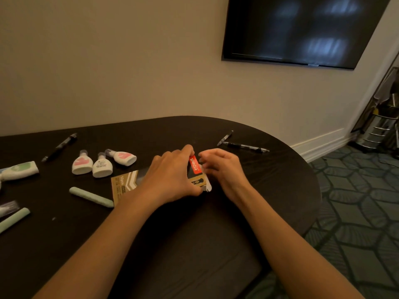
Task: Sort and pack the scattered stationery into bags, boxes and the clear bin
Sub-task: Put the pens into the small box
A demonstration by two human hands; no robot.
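Squarely mid-way on the dark oval bench [269, 180], flat tan cardboard box with a red label [125, 185], left grip [170, 180] clasped round its far end, right grip [222, 167] just beside the label, fingers bent, hold impossible to tell, three squat white bottles [101, 166] to the left.

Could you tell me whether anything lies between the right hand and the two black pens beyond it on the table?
Nothing visible does. Only bare table separates the right hand from the two black pens, which lie just beyond it toward the far right edge.
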